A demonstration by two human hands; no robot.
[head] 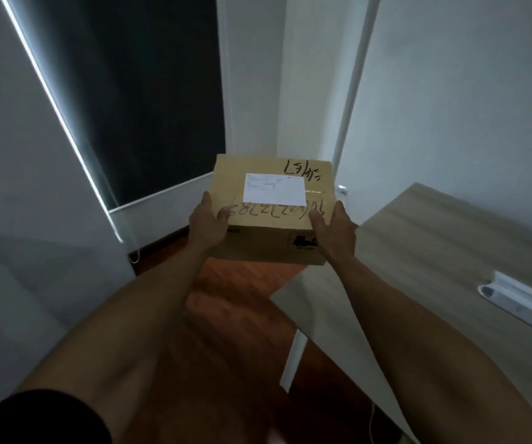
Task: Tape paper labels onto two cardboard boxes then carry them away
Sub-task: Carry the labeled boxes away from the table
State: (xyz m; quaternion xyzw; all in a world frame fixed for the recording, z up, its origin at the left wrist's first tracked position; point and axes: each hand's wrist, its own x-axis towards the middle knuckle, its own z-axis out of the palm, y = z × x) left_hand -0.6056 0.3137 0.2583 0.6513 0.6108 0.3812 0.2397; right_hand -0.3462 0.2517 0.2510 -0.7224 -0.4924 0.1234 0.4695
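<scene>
A brown cardboard box with black handwriting is held in the air in front of me, above the floor. A white paper label is stuck flat on its top, with clear tape running across. My left hand grips the box's near left corner, thumb on top. My right hand grips the near right corner, thumb also on top. Only one box is in view.
A light wooden table stands to the right, with a white oblong object on it. A dark window with a roller blind is ahead on the left. White walls surround, and reddish wooden floor lies below.
</scene>
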